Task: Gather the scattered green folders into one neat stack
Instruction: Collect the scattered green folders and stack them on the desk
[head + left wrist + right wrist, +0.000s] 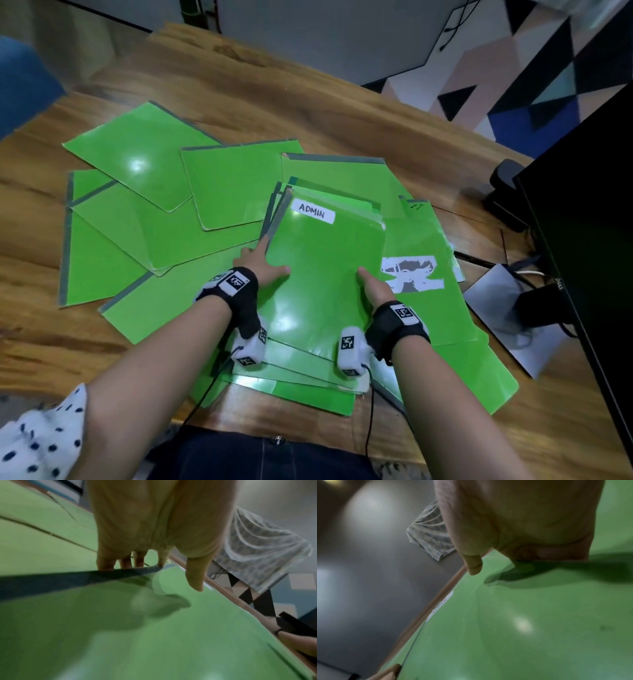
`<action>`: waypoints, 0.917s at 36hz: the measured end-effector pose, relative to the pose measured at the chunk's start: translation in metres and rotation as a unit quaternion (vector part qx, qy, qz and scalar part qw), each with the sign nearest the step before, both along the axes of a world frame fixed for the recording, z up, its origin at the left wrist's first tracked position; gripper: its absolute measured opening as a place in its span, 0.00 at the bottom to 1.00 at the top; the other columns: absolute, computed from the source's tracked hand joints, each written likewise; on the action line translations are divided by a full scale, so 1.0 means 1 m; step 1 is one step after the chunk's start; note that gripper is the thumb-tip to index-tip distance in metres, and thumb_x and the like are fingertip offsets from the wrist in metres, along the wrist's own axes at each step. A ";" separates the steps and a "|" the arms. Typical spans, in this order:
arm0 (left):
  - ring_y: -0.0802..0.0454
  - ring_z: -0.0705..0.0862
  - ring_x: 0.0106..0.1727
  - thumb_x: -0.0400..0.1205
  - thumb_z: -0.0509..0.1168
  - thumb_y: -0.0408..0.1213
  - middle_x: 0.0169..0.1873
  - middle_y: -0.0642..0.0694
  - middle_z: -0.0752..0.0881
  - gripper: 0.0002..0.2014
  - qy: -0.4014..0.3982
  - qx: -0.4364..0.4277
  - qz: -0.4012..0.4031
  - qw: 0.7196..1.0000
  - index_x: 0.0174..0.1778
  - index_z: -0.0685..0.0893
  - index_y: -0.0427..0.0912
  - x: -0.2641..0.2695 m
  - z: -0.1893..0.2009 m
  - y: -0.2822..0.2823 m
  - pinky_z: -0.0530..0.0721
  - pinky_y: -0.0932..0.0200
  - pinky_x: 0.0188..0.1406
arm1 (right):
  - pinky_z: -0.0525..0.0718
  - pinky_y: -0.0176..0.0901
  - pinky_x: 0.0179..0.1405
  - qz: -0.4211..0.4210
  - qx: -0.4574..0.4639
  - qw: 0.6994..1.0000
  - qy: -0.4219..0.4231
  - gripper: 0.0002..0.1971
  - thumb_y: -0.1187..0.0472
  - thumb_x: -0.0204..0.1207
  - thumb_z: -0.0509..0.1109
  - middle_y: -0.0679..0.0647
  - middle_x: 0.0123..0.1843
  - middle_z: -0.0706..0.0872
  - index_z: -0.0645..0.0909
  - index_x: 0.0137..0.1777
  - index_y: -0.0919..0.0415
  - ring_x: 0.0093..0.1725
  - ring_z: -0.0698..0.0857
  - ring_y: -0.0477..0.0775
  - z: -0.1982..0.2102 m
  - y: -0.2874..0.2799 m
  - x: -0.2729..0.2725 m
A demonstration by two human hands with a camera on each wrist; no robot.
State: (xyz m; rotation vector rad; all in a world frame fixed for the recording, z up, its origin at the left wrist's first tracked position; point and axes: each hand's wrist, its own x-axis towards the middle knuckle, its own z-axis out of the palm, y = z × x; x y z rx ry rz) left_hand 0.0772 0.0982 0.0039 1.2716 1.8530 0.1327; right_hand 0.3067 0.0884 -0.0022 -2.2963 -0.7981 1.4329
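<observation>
Several green folders lie scattered over a wooden table. In the middle is a rough stack topped by a folder with a white "ADMIN" label. My left hand holds the stack's left, grey-taped spine edge. Its thumb lies on top, and its fingers reach down past the spine with their tips hidden. My right hand grips the right edge, with the thumb on the cover and the fingers curled under, out of sight. Loose folders fan out to the left and behind.
A folder with a white printed picture lies under the stack on the right. A black monitor with its stand base and cables crowds the right edge. A blue chair is at the far left. The near table edge is at my waist.
</observation>
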 end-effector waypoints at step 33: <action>0.52 0.65 0.26 0.64 0.79 0.52 0.26 0.50 0.67 0.26 -0.116 0.180 0.290 0.933 0.32 0.68 0.43 -0.042 0.016 -0.037 0.67 0.62 0.21 | 0.62 0.73 0.72 0.394 -0.037 0.839 -0.372 0.55 0.29 0.65 0.69 0.58 0.85 0.49 0.47 0.84 0.55 0.82 0.56 0.62 0.007 -0.005 0.077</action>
